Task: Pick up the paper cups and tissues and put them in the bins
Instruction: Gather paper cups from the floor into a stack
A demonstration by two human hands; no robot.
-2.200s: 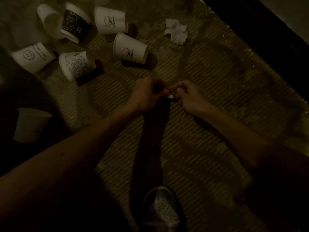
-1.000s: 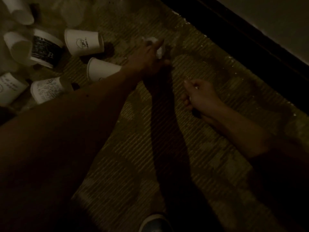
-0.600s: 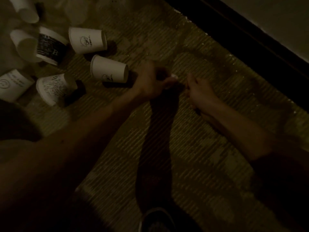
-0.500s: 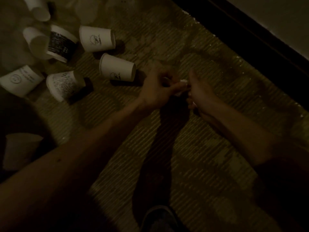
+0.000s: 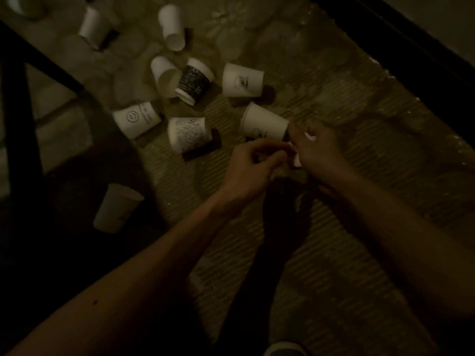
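My left hand [image 5: 253, 167] and my right hand [image 5: 321, 152] meet above the woven mat. A crumpled white tissue [image 5: 297, 158] is bunched in my right hand, and my left fingertips pinch its edge. Only small white bits show between the fingers. Several paper cups lie tipped over just beyond: a plain white cup [image 5: 264, 124] almost touching my right hand, a logo cup [image 5: 243, 80], a black printed cup [image 5: 194, 82], a scribbled cup [image 5: 190, 133] and a smiley cup [image 5: 136, 119]. Another cup [image 5: 117, 208] lies in shadow at the left. No bin is in view.
Two more cups [image 5: 171, 27] [image 5: 91, 27] lie farther back. A dark metal frame [image 5: 18, 98] stands at the left, and a dark skirting strip [image 5: 411, 60] runs along the upper right. My shoe tip [image 5: 285, 349] shows at the bottom edge.
My left hand reached out to the tissue lying beyond the cups, took it, and brought it back to my right hand. Both hands now hold it together.
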